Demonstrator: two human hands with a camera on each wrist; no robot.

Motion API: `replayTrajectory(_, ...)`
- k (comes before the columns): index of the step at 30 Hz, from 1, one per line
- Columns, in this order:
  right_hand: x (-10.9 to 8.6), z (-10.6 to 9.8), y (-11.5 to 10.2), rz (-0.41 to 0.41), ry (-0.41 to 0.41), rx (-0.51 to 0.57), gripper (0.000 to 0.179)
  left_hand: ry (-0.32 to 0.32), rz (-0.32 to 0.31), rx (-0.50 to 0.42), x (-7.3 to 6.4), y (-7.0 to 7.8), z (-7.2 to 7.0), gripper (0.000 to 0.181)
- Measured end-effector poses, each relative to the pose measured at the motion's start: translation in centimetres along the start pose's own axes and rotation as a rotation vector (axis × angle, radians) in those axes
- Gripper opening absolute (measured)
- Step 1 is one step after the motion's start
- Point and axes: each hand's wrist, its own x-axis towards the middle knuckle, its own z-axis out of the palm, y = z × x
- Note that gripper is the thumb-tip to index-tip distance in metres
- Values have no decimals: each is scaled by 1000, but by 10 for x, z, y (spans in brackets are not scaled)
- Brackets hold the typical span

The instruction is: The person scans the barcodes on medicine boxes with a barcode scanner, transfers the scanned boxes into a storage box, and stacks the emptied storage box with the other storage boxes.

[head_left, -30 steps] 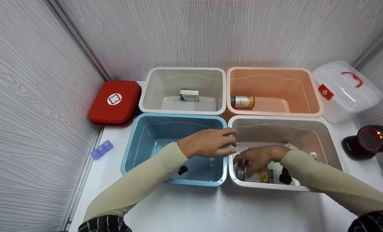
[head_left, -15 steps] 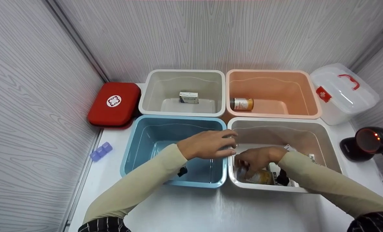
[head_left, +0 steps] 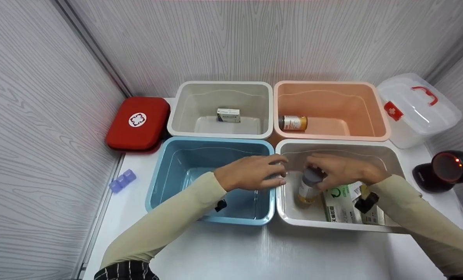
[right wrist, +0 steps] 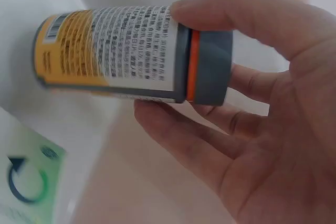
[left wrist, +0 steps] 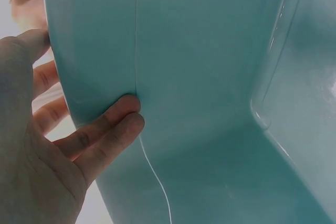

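My right hand [head_left: 340, 169] grips a pill bottle [head_left: 307, 191] by its dark cap end, inside the white bin [head_left: 400, 163]. The right wrist view shows the bottle's yellow-and-white label [right wrist: 115, 51] and an orange ring below the cap, with my thumb on one side and fingers on the other. Beside the bottle, a white-and-green medicine box [head_left: 337, 204] lies in the same bin, partly covered by my right arm. My left hand [head_left: 251, 173] rests across the adjoining rims of the blue bin [head_left: 216, 140] and white bin; two fingertips touch the blue wall [left wrist: 194, 51].
Behind stand a grey bin [head_left: 185, 101] with a small box [head_left: 228, 115] and an orange bin [head_left: 332, 101] with another bottle [head_left: 295, 123]. A red case [head_left: 138, 124] and purple pill organizer [head_left: 122, 181] lie left; a clear first-aid box [head_left: 420, 105] and black scanner [head_left: 449, 171] stand right.
My right hand has taken hold of the bottle lying at the white bin's front left and raised it, turning it cap-up and moving back and right. The left hand stays put.
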Motion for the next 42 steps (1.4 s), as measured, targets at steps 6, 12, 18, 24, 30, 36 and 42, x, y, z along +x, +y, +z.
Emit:
replayTrajectory(6, -33, -21, 3, -78, 177, 98, 50, 11, 19, 12, 2, -1, 1, 49)
replayTrajectory(12, -60, -35, 5, -92, 316, 40, 49, 9, 10, -12, 1, -3, 3, 47)
replayTrajectory(18, -76, -39, 15, -111, 422, 205, 46, 7, 4, -12, 1, -3, 2, 47)
replayTrajectory(24, -89, -40, 25, -20, 580, 293, 36, 3, 9, -6, 1, -2, 2, 48)
replayTrajectory(30, -100, -47, 30, 84, 740, 331, 33, 4, 9, -10, 0, -2, 0, 48)
replayTrajectory(36, -110, -46, 41, -102, 757, 622, 32, -6, 11, 2, -1, -2, -1, 49)
replayTrajectory(42, -125, -41, 55, -169, 822, 843, 32, -9, 8, -1, 0, -1, 0, 48)
